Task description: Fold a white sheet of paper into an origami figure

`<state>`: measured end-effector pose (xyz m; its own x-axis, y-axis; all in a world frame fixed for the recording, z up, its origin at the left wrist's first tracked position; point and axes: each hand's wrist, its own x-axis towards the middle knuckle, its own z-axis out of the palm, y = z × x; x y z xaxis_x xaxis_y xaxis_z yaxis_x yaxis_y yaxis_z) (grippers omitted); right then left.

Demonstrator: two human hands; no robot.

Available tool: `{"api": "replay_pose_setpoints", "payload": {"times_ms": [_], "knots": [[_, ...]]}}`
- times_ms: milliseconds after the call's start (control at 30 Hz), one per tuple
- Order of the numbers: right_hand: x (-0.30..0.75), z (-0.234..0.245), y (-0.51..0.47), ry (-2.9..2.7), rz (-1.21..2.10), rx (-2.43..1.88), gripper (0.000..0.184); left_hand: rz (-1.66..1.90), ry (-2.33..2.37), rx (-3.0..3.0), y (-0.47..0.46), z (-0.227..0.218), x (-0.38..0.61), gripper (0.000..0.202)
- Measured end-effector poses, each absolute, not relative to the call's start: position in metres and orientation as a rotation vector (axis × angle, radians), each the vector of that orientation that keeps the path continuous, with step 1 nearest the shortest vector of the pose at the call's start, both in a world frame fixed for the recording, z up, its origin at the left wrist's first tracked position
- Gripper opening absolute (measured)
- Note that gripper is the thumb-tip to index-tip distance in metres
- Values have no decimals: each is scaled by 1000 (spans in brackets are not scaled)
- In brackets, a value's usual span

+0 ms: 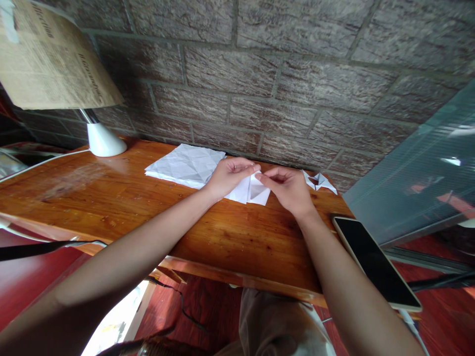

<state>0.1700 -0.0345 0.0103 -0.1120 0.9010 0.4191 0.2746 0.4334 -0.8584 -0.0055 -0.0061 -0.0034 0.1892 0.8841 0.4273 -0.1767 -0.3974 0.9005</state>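
My left hand (pixel 230 176) and my right hand (pixel 287 189) meet over a small folded white paper piece (pixel 256 193) on the wooden table (pixel 122 198). Both pinch the paper's upper edge with fingertips pressed together. Behind my left hand lies a creased white paper sheet (pixel 187 165), flat on the table. Another small folded white paper shape (pixel 319 181) sits just right of my right hand, near the wall.
A white lamp base (pixel 104 140) with a newspaper-print shade (pixel 48 59) stands at the back left, its cable trailing left. A dark phone (pixel 374 262) lies at the table's right edge. A brick wall backs the table; a glass panel (pixel 419 173) is at right.
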Motion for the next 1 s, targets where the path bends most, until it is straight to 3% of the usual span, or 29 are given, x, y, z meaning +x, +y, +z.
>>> {"api": "replay_pose_setpoints", "payload": {"times_ms": [200, 767, 1000], "knots": [[170, 11, -34, -1594, 772, -1069, 40, 1357, 723, 1534, -6, -4, -6, 40], [168, 9, -34, -1521, 742, -1057, 30, 1341, 735, 1491, -9, -6, -5, 40], [175, 14, -32, -1519, 933, -1021, 37, 1449, 745, 1515, -5, -8, -3, 43]]}}
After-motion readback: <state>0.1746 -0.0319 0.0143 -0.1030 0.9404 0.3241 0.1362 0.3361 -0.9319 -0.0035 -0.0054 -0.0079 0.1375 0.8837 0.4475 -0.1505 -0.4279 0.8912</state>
